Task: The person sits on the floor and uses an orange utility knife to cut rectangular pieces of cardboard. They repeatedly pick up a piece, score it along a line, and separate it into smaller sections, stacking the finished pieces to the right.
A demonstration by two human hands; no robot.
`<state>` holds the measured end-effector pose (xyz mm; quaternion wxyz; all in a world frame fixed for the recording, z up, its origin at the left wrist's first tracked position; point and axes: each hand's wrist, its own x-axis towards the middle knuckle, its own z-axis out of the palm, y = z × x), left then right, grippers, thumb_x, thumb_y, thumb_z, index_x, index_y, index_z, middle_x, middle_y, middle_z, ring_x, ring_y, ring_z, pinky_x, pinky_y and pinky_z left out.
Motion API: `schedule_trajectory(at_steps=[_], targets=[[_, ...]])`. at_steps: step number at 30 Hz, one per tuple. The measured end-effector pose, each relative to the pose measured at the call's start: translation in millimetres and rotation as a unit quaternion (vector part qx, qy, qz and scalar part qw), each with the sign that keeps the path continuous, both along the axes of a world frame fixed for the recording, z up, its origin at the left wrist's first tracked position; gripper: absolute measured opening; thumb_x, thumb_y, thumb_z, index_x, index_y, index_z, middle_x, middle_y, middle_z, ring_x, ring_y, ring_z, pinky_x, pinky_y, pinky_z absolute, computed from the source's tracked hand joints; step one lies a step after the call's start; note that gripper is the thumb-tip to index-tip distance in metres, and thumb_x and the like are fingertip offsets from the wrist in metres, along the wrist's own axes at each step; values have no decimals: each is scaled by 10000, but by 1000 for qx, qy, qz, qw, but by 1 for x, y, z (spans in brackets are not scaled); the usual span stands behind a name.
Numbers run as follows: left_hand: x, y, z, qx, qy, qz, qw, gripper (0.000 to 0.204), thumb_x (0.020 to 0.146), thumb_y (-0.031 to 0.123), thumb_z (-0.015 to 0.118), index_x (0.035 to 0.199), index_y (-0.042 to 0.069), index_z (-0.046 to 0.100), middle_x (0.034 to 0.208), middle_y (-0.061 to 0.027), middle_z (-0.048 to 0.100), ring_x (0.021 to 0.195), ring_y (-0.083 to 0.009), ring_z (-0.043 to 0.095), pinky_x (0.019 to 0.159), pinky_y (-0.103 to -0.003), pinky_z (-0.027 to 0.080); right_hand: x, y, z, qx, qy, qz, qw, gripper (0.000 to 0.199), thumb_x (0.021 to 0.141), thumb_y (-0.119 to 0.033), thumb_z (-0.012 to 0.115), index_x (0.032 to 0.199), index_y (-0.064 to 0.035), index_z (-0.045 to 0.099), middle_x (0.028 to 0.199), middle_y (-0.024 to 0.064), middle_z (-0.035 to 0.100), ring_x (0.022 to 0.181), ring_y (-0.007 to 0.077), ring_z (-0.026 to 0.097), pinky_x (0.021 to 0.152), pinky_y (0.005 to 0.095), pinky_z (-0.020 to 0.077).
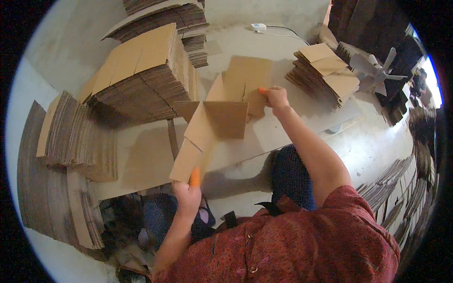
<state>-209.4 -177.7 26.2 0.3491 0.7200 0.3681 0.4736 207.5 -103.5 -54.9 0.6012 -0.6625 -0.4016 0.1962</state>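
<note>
A partly folded brown cardboard box (225, 119) is held up over the low table, its panels and flaps standing at different angles. My left hand (187, 192) grips the near end of a long panel, the thumb in an orange cover lying on top. At the far right edge, my right hand (275, 97) pinches the upright flap between fingers and thumb, with an orange cover on a digit there too. The fingers under the cardboard are hidden on both hands.
A tall stack of flat cardboard (141, 70) stands left on the table (264, 40), with more stacks (75, 132) further left. A smaller pile (325, 70) lies right, beside a fan (377, 70). A small white device (258, 27) with a cable sits at the back.
</note>
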Motion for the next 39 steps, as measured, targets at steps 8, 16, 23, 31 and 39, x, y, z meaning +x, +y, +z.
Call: schedule_trajectory(at_steps=[8, 16, 23, 31, 39], targets=[[7, 10, -1, -46, -20, 16, 999, 220, 839, 72, 545, 1028, -38, 567, 967, -111, 624, 893, -201, 577, 786, -301, 430, -114, -108, 173, 240, 214, -107, 941, 33, 823, -88, 589, 814, -58, 579, 758, 19, 590, 613, 103, 534, 503, 249, 448], [13, 3, -3, -18, 112, 35, 993, 271, 840, 149, 553, 1050, -23, 561, 973, -206, 610, 879, -298, 595, 767, -347, 447, -218, -143, 187, 259, -38, 85, 961, 152, 803, 37, 576, 943, -17, 595, 838, 38, 627, 725, 128, 582, 619, 255, 472], [14, -1, -1, 8, 94, 28, 995, 293, 833, 179, 555, 1059, -8, 555, 917, -208, 614, 839, -358, 592, 739, -388, 457, -220, -142, 198, 209, -108, 102, 967, 107, 778, 13, 610, 881, -13, 604, 705, 46, 629, 621, 104, 572, 577, 234, 460], [12, 3, -11, 35, 84, 23, 996, 258, 835, 186, 552, 1005, -7, 566, 866, -216, 614, 798, -362, 600, 691, -382, 465, -211, -141, 203, 163, -183, 102, 964, 35, 788, -23, 600, 822, -18, 596, 693, 120, 621, 587, 116, 558, 524, 278, 446], [19, 2, 0, 5, 46, 14, 999, 239, 850, 163, 534, 1014, -10, 559, 841, -209, 610, 747, -332, 597, 663, -371, 460, -205, -134, 132, 39, -188, 130, 973, 32, 791, -45, 591, 779, -24, 571, 713, 191, 597, 534, 265, 556, 493, 325, 440]])
